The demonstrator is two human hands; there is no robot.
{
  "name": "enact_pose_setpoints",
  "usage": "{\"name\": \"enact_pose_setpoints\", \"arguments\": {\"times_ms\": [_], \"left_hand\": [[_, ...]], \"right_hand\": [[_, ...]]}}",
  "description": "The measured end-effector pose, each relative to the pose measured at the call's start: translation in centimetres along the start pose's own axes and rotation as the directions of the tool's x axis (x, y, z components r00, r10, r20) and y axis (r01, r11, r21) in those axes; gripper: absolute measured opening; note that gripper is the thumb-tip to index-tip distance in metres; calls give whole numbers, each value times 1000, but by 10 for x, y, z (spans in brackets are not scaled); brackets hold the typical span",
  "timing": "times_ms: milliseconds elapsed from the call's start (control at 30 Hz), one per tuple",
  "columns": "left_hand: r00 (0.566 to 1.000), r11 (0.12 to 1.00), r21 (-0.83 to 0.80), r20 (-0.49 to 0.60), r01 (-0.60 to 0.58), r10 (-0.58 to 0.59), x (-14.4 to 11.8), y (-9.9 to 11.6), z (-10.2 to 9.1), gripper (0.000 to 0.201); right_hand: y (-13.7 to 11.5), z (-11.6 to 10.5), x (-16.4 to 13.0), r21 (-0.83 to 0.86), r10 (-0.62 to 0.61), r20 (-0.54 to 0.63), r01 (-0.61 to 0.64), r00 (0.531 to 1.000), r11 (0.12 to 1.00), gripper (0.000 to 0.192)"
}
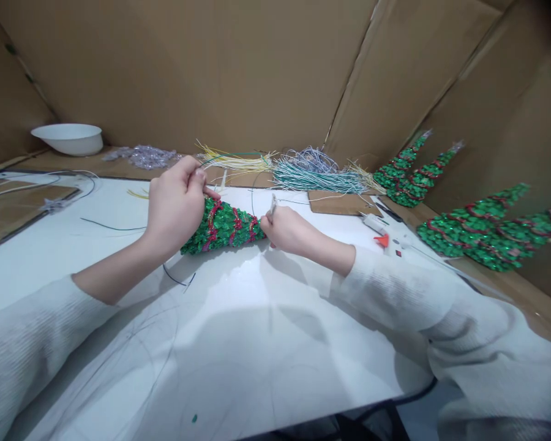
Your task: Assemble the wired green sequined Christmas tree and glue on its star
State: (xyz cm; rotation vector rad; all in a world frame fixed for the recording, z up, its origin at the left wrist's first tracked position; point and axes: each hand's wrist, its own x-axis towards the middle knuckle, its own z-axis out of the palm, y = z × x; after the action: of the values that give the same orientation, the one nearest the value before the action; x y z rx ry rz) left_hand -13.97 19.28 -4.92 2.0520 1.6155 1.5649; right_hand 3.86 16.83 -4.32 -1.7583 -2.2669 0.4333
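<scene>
left hand (174,205) grips beaded tree (223,226) base | right hand (287,229) pinches its tip

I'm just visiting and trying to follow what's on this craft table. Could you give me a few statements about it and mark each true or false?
1. The left hand grips the wide end of a green sequin tree lying on its side. True.
2. The right hand is at the tree's narrow tip. True.
3. The white bowl stands at the far right. False: it stands at the far left.
4. Finished trees lie on the right. True.
5. The bundle of cords is red. False: it is pale blue-green, with yellow strands beside it.
</scene>
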Motion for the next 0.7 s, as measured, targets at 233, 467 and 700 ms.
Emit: {"name": "enact_pose_setpoints", "arguments": {"times_ms": [233, 467, 700], "left_hand": [[1000, 1000, 6, 14, 6, -6, 0, 2, -3, 19], [999, 1000, -2, 32, 13, -13, 1, 3, -5, 18], [997, 998, -39, 64, 40, -37, 1, 4, -6, 19]], "right_hand": [[-4, 2, 3, -56, -33, -3, 33, 999, 998, 30], [28, 3, 3, 250, -17, -17, 20, 1000, 968, 37], [50, 15, 0, 521, 18, -61, 16, 998, 853, 34]]}}
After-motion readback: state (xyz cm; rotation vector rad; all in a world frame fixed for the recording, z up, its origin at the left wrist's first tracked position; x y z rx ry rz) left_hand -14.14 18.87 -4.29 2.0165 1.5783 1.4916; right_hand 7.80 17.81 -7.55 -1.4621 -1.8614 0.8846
